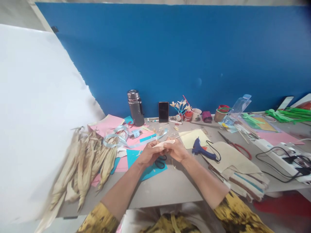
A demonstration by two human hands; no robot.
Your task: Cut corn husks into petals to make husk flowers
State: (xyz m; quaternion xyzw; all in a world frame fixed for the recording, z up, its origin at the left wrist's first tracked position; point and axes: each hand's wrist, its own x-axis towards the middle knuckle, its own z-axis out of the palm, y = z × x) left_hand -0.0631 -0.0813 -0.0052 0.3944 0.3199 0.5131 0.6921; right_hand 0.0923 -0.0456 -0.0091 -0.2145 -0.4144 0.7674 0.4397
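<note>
Both hands are closed on one thing: a pale strip (164,143). The left hand (148,154) grips it from one side, and the right hand (178,150) pinches it from the other side, so that the hands are close together. The strip is above the table (170,192), in front of the person. Below the hands, black scissors (160,163) lie on a blue sheet (148,175), partly hidden. On the left, dry husks (84,161) lie in a heap, which hangs over the table's edge. On the right, a blue glue gun (204,152) lies near a yellow sheet (191,139). Behind, a flask (136,111) and a phone (163,112) stand upright.
</note>
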